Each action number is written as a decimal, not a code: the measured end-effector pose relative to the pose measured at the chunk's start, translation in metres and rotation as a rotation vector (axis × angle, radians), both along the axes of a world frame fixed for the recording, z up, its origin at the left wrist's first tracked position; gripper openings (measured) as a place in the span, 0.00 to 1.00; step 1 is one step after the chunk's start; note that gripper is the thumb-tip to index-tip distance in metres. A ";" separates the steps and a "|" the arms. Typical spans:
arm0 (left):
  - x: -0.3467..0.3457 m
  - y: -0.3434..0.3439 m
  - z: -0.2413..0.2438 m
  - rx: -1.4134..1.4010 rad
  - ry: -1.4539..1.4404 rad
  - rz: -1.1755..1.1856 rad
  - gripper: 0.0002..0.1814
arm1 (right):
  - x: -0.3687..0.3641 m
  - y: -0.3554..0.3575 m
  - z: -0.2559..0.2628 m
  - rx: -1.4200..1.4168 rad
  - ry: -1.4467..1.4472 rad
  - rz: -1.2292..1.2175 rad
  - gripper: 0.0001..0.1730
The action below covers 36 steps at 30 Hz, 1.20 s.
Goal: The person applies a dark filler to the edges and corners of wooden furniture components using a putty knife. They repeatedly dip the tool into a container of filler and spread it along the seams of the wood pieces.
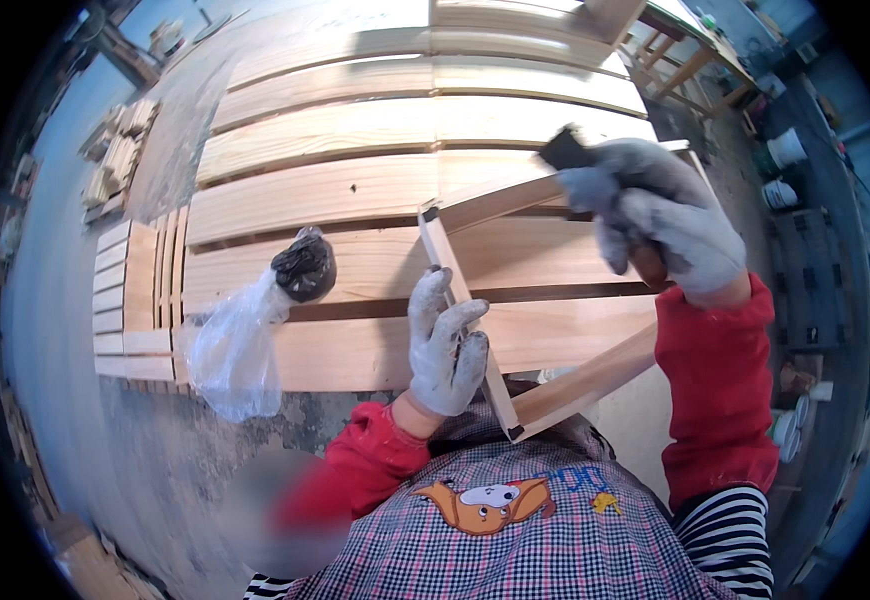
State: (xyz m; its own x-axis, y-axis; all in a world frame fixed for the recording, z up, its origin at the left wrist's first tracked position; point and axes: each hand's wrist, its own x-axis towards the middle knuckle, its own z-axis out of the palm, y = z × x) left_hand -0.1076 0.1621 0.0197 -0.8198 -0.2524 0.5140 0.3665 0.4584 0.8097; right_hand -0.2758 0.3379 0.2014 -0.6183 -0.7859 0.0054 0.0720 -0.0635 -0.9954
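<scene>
My left hand (446,345), in a stained white glove, grips the near-left rail of a pale wooden frame (446,251). The frame stands tilted on a slatted wooden surface (315,184), its low corner close to my apron. Dark patches mark two of its corners. Above the frame's far right side, my gloved right hand (667,214) is closed around a hand tool (566,148) with a flat dark head, probably a putty knife. Its brown handle end shows below the fist. Left of the frame lies a clear plastic bag (236,352) with a black bundle (305,266) at its top.
Stacked wooden pieces (131,289) stand against the left of the slats. Another pile of wood (121,150) sits on the floor farther left. At the upper right is a wooden bench (694,67); white buckets (786,148) line the right side.
</scene>
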 end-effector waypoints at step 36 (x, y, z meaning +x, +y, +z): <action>-0.035 0.012 0.166 0.479 0.000 -0.672 0.31 | 0.266 0.271 -0.253 -0.756 -1.073 -1.137 0.16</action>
